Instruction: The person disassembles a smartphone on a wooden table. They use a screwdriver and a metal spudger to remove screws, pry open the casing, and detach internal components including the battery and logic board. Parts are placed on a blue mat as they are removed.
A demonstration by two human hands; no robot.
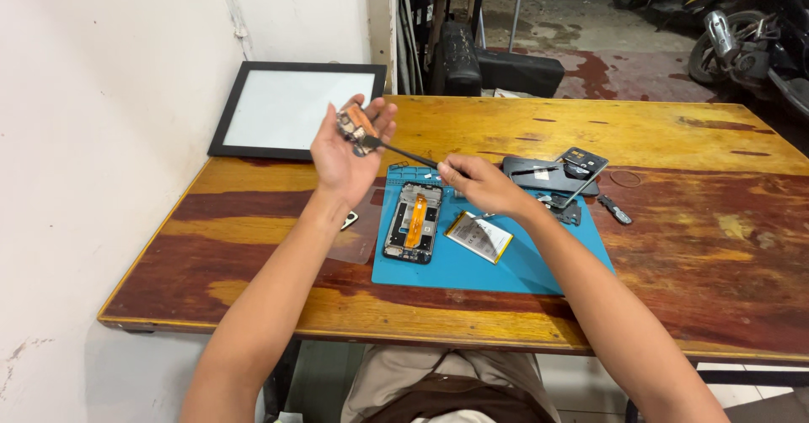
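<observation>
left hand (pixel 347 147) grips small circuit board (pixel 357 125); right hand (pixel 482 184) pinches thin tool (pixel 403 153), tip hidden.

1. One view only, worn on the person's head, looking forward and down along both forearms.
2. It sits close over the wooden table (pixel 506 128), near edge lowest, facing the white wall (pixel 101 94) and doorway beyond.

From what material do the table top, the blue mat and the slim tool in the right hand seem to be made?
Table top: wood, seemingly varnished; grain, reddish and yellow patches and a glossy sheen show.
Blue mat: probably silicone or rubber; matte, lying flat, with moulded compartments at its far edge.
Slim tool: thin dark shaft, possibly metal or plastic; too small to tell. The right hand holds it, tip at the small part in the left hand.
</observation>
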